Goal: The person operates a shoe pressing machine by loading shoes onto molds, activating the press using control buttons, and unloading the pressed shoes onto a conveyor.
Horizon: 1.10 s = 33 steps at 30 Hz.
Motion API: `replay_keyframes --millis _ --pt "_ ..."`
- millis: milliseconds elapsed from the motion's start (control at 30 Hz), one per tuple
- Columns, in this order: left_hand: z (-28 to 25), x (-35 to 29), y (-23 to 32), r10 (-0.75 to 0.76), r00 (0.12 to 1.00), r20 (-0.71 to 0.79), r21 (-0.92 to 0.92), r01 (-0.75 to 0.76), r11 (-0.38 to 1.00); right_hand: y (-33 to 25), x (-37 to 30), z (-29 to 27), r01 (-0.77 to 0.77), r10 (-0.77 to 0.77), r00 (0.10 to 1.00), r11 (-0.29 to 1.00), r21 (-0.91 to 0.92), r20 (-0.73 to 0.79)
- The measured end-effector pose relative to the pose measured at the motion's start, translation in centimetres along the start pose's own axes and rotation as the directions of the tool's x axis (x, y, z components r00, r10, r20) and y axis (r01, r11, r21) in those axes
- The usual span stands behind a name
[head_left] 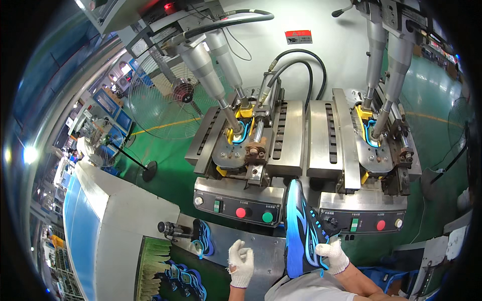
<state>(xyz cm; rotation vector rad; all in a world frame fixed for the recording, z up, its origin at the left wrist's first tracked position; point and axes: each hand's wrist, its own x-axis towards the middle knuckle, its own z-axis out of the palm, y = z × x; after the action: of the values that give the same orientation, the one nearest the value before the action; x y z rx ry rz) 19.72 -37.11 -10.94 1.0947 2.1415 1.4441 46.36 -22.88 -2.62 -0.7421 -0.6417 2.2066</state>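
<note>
My right hand (333, 255), in a white knit glove, grips a black and blue sports shoe (301, 233) near its opening. The shoe stands toe up in front of the press, its blue sole facing left. My left hand (241, 262), gloved the same way, is apart from it with loosely bent fingers and nothing in them. Beyond my hands, a two-station metal press holds a shoe (246, 131) clamped in its left station and another shoe (370, 133) in its right one.
Left and right control panels (241, 208) (362, 214) with buttons front the press. Another shoe (202, 239) sits on the metal ledge at left. Several shoes (185, 281) lie below, beside a bristled opening (151, 266) in a pale machine housing (125, 220). A caged fan (183, 90) stands behind.
</note>
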Motion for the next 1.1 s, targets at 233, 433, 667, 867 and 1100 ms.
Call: replay_keyframes --millis 233,433,667,867,1100 --pt "-1.2 1.3 0.1 -0.199 0.980 0.019 -0.264 0.197 0.944 -0.7 -0.7 2.4 -0.007 0.007 1.000 0.992 -0.123 0.005" --pt "-0.9 8.5 6.4 0.084 0.996 0.038 -0.300 -0.069 0.951 -1.1 -0.3 1.8 0.027 -0.027 1.000 0.992 -0.125 0.001" --pt "2.9 25.9 7.5 0.091 0.995 0.041 -0.332 -0.073 0.940 -2.8 -0.4 4.5 0.087 -0.087 0.996 0.996 0.009 -0.021" --pt "7.2 37.3 3.8 -0.010 0.999 0.034 -0.055 0.012 0.998 -2.8 -2.6 2.4 0.105 -0.126 0.991 0.942 -0.318 -0.045" --pt "10.8 40.2 1.6 -0.254 0.960 0.118 0.702 0.101 0.705 -2.0 -7.1 1.1 0.040 -0.156 0.950 0.921 -0.388 -0.272"
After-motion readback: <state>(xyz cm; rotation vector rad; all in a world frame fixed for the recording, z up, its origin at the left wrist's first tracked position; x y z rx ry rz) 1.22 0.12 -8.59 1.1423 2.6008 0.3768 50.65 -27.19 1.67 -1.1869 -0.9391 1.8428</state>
